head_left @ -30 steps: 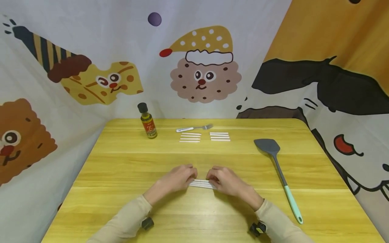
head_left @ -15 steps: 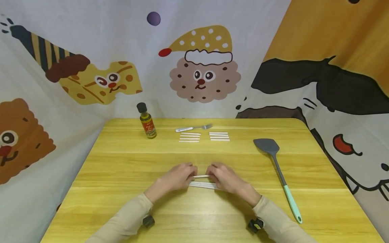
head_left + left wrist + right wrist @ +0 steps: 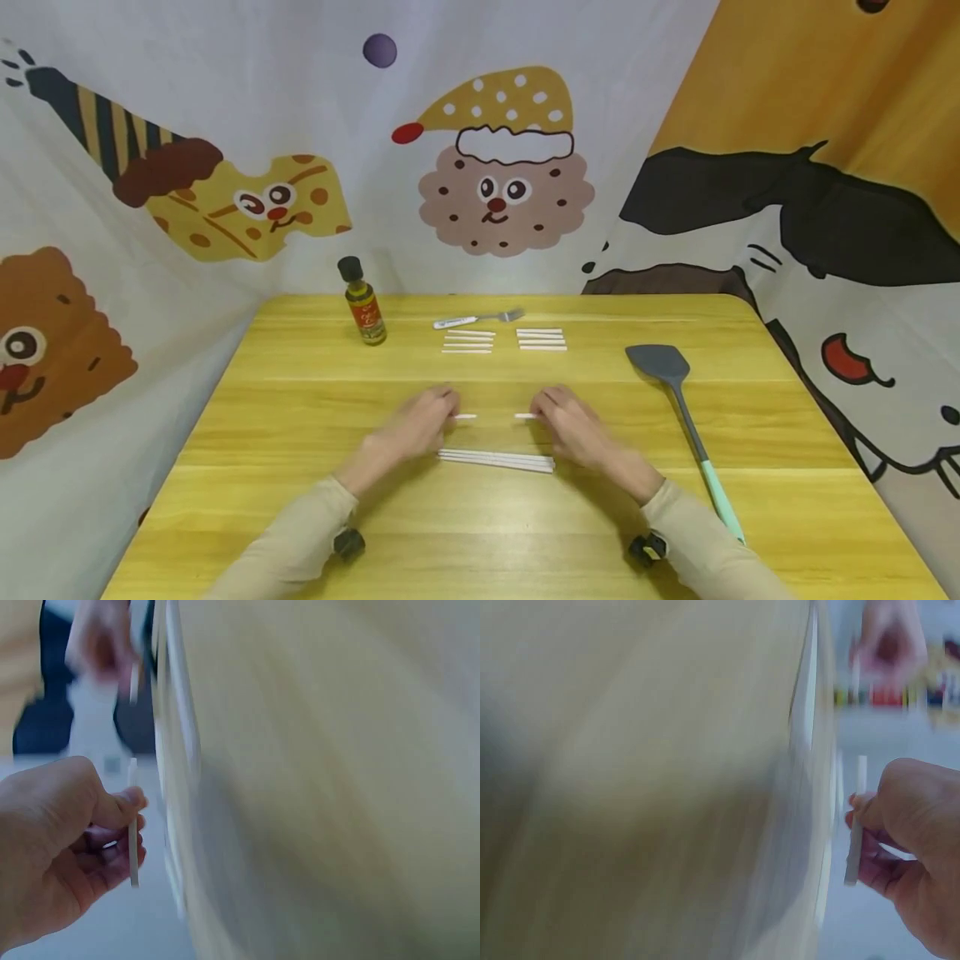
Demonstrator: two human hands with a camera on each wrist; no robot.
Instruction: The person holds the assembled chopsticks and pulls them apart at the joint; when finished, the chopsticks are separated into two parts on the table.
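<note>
My left hand [image 3: 420, 427] pinches one short white stick piece [image 3: 467, 417] between thumb and fingertips. A matching piece [image 3: 524, 416] is pinched by my right hand [image 3: 576, 429], its end pointing back toward the left one across a gap. In the left wrist view the piece [image 3: 133, 859] juts out past the thumb at both ends; the right wrist view shows the other piece [image 3: 854, 851] held the same way. Both hands are raised over the table. Just below and between them lie several long white sticks [image 3: 495, 460], side by side on the wood.
Farther back lie two groups of short white pieces, a left group [image 3: 468, 342] and a right group [image 3: 542, 340]. Behind them is a fork [image 3: 480, 319], with a dark-capped bottle [image 3: 365, 312] at left. A spatula [image 3: 688, 408] lies at right on the table [image 3: 300, 400].
Both hands lifted one long stick from the bunch and moved it away from the body. It is now in two pieces, and the hands have moved apart, one piece in each.
</note>
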